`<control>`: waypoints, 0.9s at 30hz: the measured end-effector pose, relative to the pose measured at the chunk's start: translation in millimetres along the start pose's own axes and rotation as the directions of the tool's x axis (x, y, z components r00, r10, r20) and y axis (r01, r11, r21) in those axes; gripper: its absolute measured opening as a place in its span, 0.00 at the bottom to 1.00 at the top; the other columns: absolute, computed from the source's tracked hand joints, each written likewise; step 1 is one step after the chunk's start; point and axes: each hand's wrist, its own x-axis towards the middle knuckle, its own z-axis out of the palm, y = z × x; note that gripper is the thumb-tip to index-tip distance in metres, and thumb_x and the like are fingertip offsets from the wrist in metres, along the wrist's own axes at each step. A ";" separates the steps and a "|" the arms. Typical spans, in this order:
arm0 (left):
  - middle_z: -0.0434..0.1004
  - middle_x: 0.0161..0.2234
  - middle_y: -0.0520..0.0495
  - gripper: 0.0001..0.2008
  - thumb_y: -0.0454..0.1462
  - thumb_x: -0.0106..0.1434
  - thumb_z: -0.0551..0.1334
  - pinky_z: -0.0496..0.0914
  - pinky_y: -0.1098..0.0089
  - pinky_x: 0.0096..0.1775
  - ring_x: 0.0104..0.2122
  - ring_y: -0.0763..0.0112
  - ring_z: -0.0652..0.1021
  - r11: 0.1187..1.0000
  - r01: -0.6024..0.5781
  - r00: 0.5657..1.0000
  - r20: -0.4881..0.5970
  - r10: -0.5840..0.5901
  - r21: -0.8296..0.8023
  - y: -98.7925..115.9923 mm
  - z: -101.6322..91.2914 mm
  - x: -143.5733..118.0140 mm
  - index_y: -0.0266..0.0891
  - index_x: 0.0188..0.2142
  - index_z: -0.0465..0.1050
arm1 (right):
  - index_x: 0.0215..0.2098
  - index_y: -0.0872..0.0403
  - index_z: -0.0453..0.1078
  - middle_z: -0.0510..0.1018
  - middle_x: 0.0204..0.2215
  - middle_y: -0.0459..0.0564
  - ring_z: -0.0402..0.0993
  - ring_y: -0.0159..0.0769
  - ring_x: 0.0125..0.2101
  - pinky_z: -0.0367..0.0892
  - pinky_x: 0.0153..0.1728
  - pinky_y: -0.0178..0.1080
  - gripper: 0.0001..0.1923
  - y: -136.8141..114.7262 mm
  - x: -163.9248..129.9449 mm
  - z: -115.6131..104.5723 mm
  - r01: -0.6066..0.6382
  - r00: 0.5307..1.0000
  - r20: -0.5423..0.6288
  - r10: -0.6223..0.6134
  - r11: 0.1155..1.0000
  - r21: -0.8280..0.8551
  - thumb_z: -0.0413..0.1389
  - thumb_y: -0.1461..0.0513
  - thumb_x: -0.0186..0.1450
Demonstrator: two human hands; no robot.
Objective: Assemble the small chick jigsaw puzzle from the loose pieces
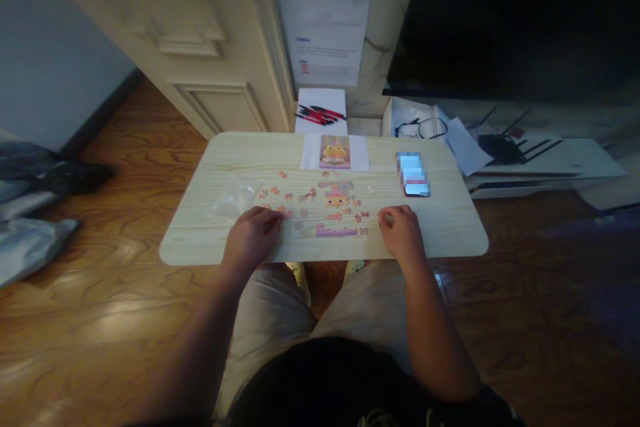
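Puzzle pieces (320, 203) lie scattered mid-worktop (450, 227), between both hands. Left hand (253, 235), fingers curled, touches pieces at its 1 o'clock; right hand (401, 230), fingers curled, whether gripping cannot be told, has the assembled strip (336, 231) at its 9 o'clock, long axis left-right.

A dark rectangular phone (413, 175) lies on the pale wooden table (450, 227), with a crumpled clear plastic bag (234, 199) near the opposite side. Behind the table, red and black pens (320, 115) rest on white paper, beside black-framed glasses (423, 127) and a black router (503, 145) on a white shelf
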 end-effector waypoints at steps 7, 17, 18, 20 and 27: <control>0.81 0.48 0.43 0.10 0.39 0.67 0.63 0.75 0.57 0.53 0.48 0.60 0.80 0.950 -0.295 0.955 -0.066 0.289 -0.105 29.9 8.9 -16.9 0.43 0.46 0.80 | 0.45 0.52 0.79 0.77 0.43 0.55 0.73 0.48 0.47 0.70 0.54 0.50 0.09 -9.5 -3.3 -5.4 0.066 0.998 -0.005 -0.066 0.995 0.073 0.59 0.64 0.68; 0.79 0.58 0.43 0.16 0.37 0.67 0.62 0.74 0.50 0.57 0.56 0.55 0.77 0.749 -0.626 0.756 0.065 0.651 -0.217 84.7 52.2 -29.0 0.42 0.53 0.79 | 0.45 0.51 0.80 0.78 0.43 0.53 0.75 0.44 0.48 0.71 0.55 0.48 0.09 -18.3 -18.4 -5.6 0.175 0.957 0.201 -0.210 0.968 0.178 0.61 0.65 0.68; 0.79 0.58 0.43 0.16 0.37 0.67 0.62 0.74 0.50 0.57 0.56 0.54 0.77 0.751 -0.625 0.757 0.072 0.650 -0.215 85.7 53.5 -27.8 0.43 0.54 0.79 | 0.45 0.51 0.80 0.78 0.44 0.53 0.75 0.45 0.48 0.71 0.55 0.48 0.09 -17.5 -18.3 -4.9 0.174 0.957 0.201 -0.208 0.969 0.174 0.61 0.65 0.68; 0.79 0.58 0.43 0.17 0.37 0.67 0.62 0.74 0.49 0.57 0.56 0.54 0.77 0.757 -0.616 0.762 0.078 0.643 -0.217 85.7 54.1 -25.7 0.43 0.54 0.79 | 0.44 0.50 0.80 0.78 0.44 0.53 0.75 0.45 0.49 0.71 0.56 0.48 0.08 -16.8 -17.6 -4.1 0.171 0.959 0.199 -0.204 0.970 0.170 0.61 0.65 0.68; 0.79 0.58 0.41 0.18 0.37 0.65 0.62 0.73 0.49 0.59 0.55 0.56 0.78 0.767 -0.565 0.791 0.066 0.609 -0.306 85.1 48.5 -25.5 0.41 0.54 0.78 | 0.44 0.50 0.80 0.79 0.42 0.53 0.77 0.43 0.45 0.73 0.52 0.47 0.08 -21.6 -14.0 -1.7 0.155 0.966 0.183 -0.185 0.974 0.164 0.60 0.64 0.69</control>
